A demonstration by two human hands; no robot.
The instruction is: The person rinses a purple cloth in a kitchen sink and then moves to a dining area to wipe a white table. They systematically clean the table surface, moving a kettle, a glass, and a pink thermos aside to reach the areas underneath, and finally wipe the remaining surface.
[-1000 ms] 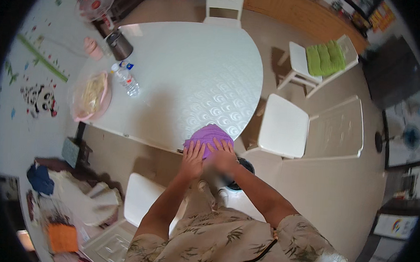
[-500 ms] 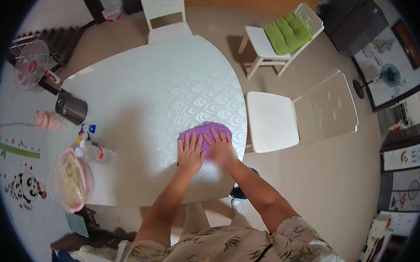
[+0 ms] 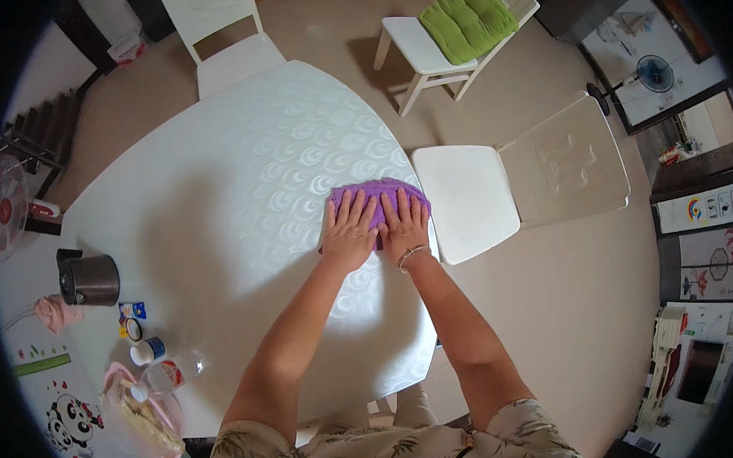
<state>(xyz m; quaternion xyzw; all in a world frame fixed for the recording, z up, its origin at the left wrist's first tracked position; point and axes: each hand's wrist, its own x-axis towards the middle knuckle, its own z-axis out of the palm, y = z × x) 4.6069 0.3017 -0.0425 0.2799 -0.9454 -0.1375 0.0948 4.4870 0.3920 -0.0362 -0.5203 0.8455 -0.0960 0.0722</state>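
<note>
A purple cloth (image 3: 376,198) lies folded near the right edge of the white table (image 3: 245,165), which has a glossy shell-like pattern. Both my palms press down on it side by side. My left hand (image 3: 350,232) rests flat on its left part, fingers stretched out and apart. On the right part lies my right hand (image 3: 404,228), also flat with spread fingers, a thin bracelet at its wrist. The cloth's near side is partly hidden beneath my hands.
On the table's left stand a dark kettle (image 3: 89,278), a small white jar (image 3: 147,351), a clear plastic bottle (image 3: 172,373) lying down, and a pink basket (image 3: 176,414). White chairs (image 3: 466,203) surround the table; one carries a green cushion (image 3: 468,23).
Both hands and the purple cloth have moved away from me and slightly right, up to the table's right edge. My view has shifted and turned, so the table appears rotated.
</note>
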